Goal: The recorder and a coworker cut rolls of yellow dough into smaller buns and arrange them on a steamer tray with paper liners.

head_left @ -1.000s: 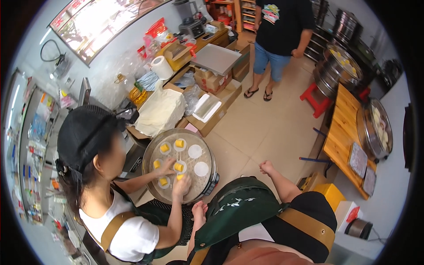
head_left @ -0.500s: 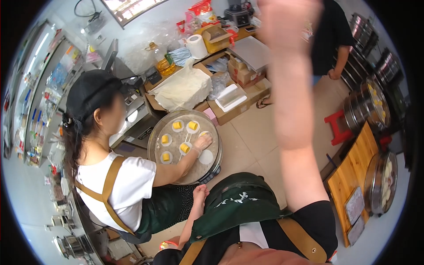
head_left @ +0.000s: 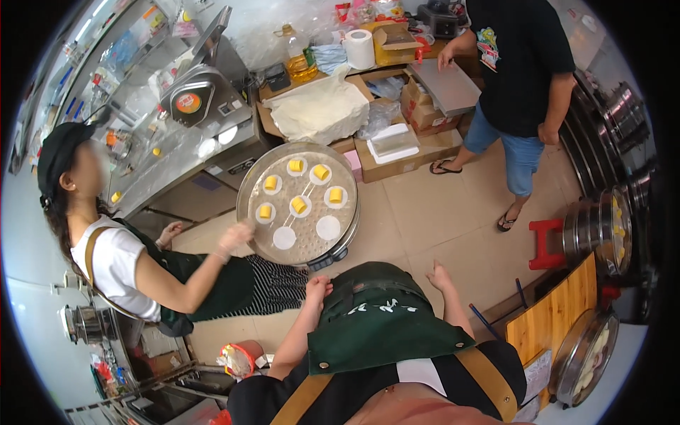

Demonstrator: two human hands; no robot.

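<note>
My left hand point(head_left: 319, 289) hangs beside my green apron point(head_left: 389, 312), its fingers curled closed, and I see nothing sticking out of it. On the apron's other side my right hand point(head_left: 440, 276) is lowered, fingers stretched out and touching nothing. In front of my left hand stands a large round steamer tray point(head_left: 248, 191). Several yellow dough rolls point(head_left: 299, 205) sit on white paper rounds inside it. Two paper rounds point(head_left: 328, 227) near the tray's near side carry no roll. A co-worker's gloved hand point(head_left: 236, 237) is at the tray's left rim.
A steel counter point(head_left: 191, 170) with a machine runs behind the co-worker. Cardboard boxes point(head_left: 407, 159) and a cloth-covered box point(head_left: 319, 110) stand beyond the tray. Another person in black point(head_left: 520, 64) stands far right. A red stool point(head_left: 545, 244), stacked steamers point(head_left: 595, 230) and a wooden board point(head_left: 552, 304) are at right.
My right arm, raised across the view before, has dropped to my side. The co-worker's hand has drawn back leftward from the tray, leaving another yellow roll on a paper round.
</note>
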